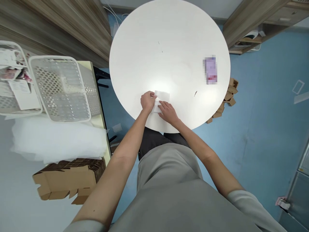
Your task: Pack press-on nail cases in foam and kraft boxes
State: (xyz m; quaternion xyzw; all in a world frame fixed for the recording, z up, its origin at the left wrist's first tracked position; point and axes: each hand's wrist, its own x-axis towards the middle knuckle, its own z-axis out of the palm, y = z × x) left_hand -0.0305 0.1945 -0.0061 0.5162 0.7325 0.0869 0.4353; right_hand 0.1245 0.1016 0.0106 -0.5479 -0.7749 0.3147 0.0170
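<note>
On the near part of the round white table [169,38] lies a thin white packing sheet [162,95], with its far part flat against the tabletop. My left hand [147,101] is at the sheet's left side, its fingers curled and thumb and forefinger pinching the edge. My right hand [168,112] rests on the sheet's near right part with its fingers stretched out. Whether anything lies under or inside the sheet is hidden by my hands and the white material.
A blurred purple item [210,70] lies on the table's right. Folded cardboard boxes [230,91] are beyond its right edge. A side table on the left bears white plastic baskets [83,87], a pile of white sheets [60,137] and stacked flat cardboard boxes [70,180]. Wooden cabinets [253,19] stand behind.
</note>
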